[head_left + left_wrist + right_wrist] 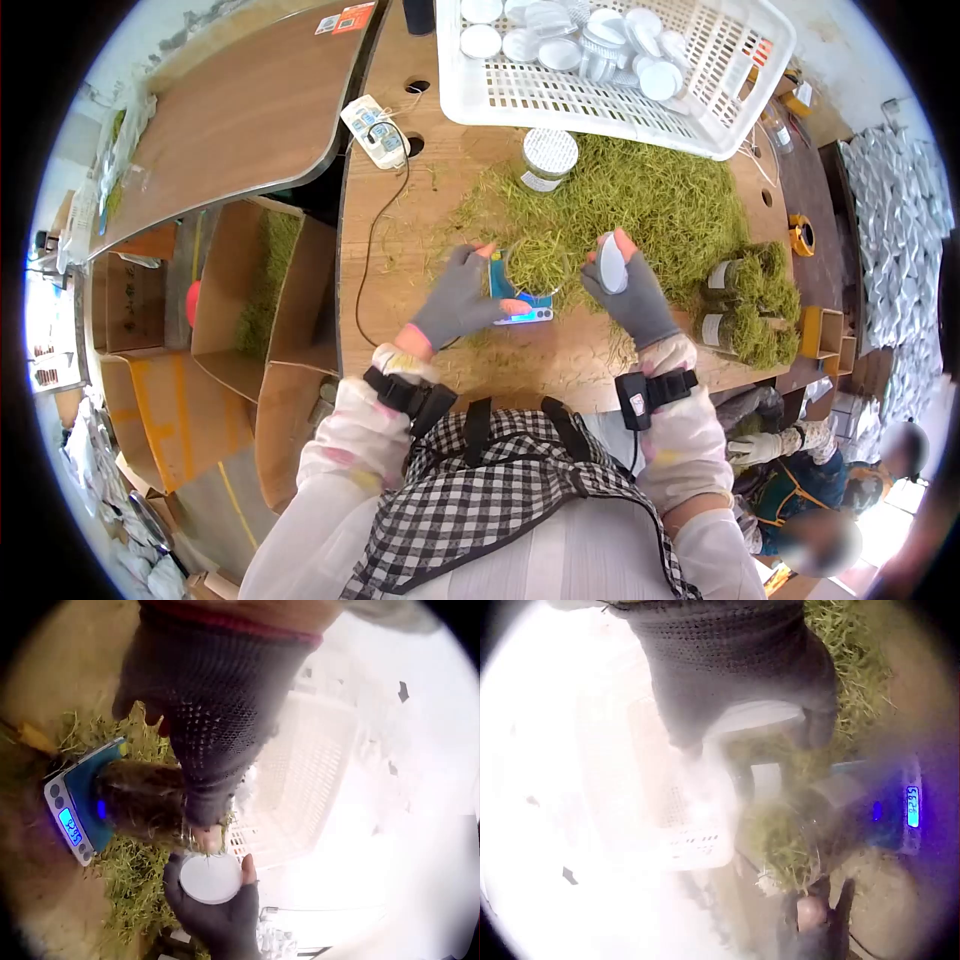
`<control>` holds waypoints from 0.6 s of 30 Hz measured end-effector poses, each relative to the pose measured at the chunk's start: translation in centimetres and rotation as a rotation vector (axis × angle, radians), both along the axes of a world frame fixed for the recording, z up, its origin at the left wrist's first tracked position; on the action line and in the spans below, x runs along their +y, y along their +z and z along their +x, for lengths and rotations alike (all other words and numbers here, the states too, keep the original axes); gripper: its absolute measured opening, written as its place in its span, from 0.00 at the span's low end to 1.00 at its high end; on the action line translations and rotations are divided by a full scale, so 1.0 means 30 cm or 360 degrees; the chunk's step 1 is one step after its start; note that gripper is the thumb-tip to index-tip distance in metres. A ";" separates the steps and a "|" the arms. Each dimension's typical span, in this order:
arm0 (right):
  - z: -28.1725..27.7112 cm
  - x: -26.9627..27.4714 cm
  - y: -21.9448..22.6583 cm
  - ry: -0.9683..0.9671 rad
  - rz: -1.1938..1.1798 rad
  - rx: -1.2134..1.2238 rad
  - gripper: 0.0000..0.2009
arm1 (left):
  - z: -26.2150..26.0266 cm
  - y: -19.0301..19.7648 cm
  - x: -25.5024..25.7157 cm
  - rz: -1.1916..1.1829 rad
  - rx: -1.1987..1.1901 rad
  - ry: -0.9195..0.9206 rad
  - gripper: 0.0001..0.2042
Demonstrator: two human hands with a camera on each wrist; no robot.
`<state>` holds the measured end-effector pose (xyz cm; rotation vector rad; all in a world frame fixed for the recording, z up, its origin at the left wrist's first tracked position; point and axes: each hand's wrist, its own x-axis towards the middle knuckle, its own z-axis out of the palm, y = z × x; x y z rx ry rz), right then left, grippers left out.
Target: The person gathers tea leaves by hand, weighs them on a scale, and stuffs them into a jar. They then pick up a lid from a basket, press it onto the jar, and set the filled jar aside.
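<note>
A clear jar packed with dried green herb stands on a small digital scale, its display lit blue. My left hand, in a grey fingerless glove, is beside the jar with thumb and fingers spread toward its rim. In the left wrist view a bare fingertip overlaps the jar's mouth. My right hand, gloved alike, holds a round white lid between thumb and fingers, right of the jar. The lid shows its flat face in the left wrist view.
Loose dried herb is heaped behind. A lidded jar stands near a white basket of lids. Filled jars are at right; a power strip with a cable lies left. Cardboard boxes stand left; another person is at right.
</note>
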<state>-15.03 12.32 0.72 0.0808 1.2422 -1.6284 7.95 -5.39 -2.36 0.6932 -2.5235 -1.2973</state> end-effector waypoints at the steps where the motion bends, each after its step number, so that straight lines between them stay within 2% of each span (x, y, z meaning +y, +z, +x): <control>1: 0.017 -0.015 -0.010 -0.0098 0.0007 -0.0138 0.14 | -0.029 -0.002 -0.016 0.0075 -0.0079 -0.0076 0.49; 2: 0.059 -0.007 -0.025 -0.0001 -0.0042 0.0373 0.14 | -0.055 0.014 -0.032 0.0075 -0.0075 -0.0074 0.49; 4: 0.078 -0.008 -0.037 0.0068 -0.0004 0.0408 0.14 | -0.100 0.042 -0.060 0.0357 -0.0102 -0.0298 0.49; 5: 0.084 -0.012 -0.044 0.0135 0.0035 0.0436 0.15 | -0.117 0.030 -0.066 0.0359 -0.0100 -0.0296 0.49; 6: 0.089 -0.019 -0.055 0.0079 0.0023 0.0267 0.15 | -0.131 0.009 -0.069 0.0366 -0.0041 -0.0290 0.49; 7: 0.107 -0.029 -0.043 0.0080 0.0025 0.0268 0.15 | -0.144 -0.002 -0.070 0.0373 0.0016 -0.0285 0.48; 8: 0.134 -0.039 -0.019 0.0093 0.0010 0.0568 0.17 | -0.157 0.011 -0.067 0.0375 0.0016 -0.0285 0.48; 9: 0.147 -0.046 -0.006 0.0107 -0.0005 0.0867 0.18 | -0.168 0.025 -0.064 0.0299 0.0032 -0.0302 0.45; 10: 0.139 -0.052 -0.008 0.0108 -0.0006 0.0866 0.18 | -0.178 0.035 -0.060 0.0222 0.0047 -0.0320 0.43; 11: 0.125 -0.063 -0.011 0.0128 0.0077 0.0612 0.20 | -0.182 0.032 -0.051 0.0221 0.0045 -0.0318 0.43; 12: 0.114 -0.073 -0.012 0.0148 0.0159 0.0360 0.22 | -0.183 0.026 -0.037 0.0092 0.0192 -0.0311 0.38; 13: 0.107 -0.084 -0.010 0.0147 0.0157 0.0360 0.22 | -0.182 0.036 -0.025 -0.0039 0.0340 -0.0303 0.34; 14: 0.102 -0.092 -0.007 0.0199 0.0197 0.0424 0.24 | -0.177 0.046 -0.016 -0.0041 0.0340 -0.0305 0.34; 16: 0.112 -0.105 0.013 0.0248 0.0239 0.0490 0.25 | -0.164 0.068 0.004 -0.0332 0.0373 -0.0292 0.26; 17: 0.133 -0.120 0.030 0.0259 0.0238 0.0822 0.26 | -0.162 0.054 0.015 -0.0333 0.0374 -0.0292 0.26; 18: 0.153 -0.134 0.041 0.0270 0.0233 0.1155 0.27 | -0.160 0.028 0.026 -0.0500 0.0393 -0.0269 0.25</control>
